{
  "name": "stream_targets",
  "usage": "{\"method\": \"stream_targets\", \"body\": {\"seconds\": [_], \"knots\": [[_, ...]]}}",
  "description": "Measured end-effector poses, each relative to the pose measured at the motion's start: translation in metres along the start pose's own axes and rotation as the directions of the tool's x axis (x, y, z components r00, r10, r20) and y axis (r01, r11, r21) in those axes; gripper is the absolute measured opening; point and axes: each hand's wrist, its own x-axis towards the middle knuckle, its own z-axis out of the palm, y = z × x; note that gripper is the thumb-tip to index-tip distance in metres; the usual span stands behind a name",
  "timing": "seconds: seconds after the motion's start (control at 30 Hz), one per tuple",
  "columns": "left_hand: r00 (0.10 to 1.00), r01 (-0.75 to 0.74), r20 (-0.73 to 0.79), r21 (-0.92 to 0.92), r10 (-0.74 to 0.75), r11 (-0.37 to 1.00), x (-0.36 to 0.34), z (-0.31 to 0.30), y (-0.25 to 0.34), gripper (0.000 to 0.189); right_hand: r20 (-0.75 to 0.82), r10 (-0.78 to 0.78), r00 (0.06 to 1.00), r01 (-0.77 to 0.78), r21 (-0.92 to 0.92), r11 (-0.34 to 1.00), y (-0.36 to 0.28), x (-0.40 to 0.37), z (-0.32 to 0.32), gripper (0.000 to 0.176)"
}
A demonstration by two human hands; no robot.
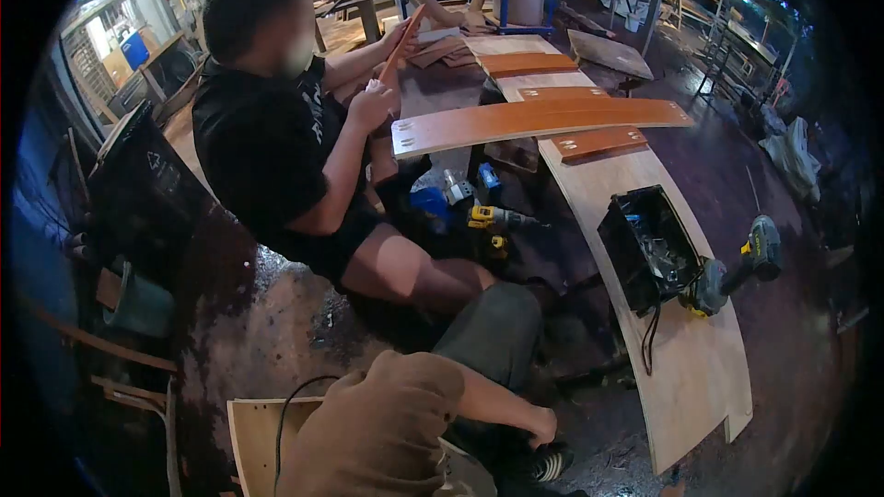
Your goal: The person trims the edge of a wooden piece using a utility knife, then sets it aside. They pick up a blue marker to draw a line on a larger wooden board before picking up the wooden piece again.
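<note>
One hand only is seen, taken to be the left hand (543, 425). Its fingers are curled in, low beside the wearer's grey-trousered leg (488, 331), and whether anything is clasped cannot be told. No part of the right hand is shown. A striped sandal (550, 466) is set on the floor just under the fist. Further out, a thin wooden strip (403, 41) is held in both hands by a seated co-worker (267, 129). Pale plywood (681, 359) is laid across the dark, mottled workshop floor (276, 331), with a black toolbox (645, 244) on it and a drill (737, 271) at its edge. Everything at the margins is cut off by the lens's black rim.
</note>
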Motion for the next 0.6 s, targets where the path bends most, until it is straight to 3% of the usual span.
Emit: {"method": "stream_targets", "body": {"seconds": [0.6], "knots": [[1.0,-0.001,0.0,0.034,0.001,0.999,0.014,0.0,-0.005,0.043,-0.139,0.152,0.979,-0.14,0.09,0.986,-0.021,-0.016,-0.017,0.053]]}}
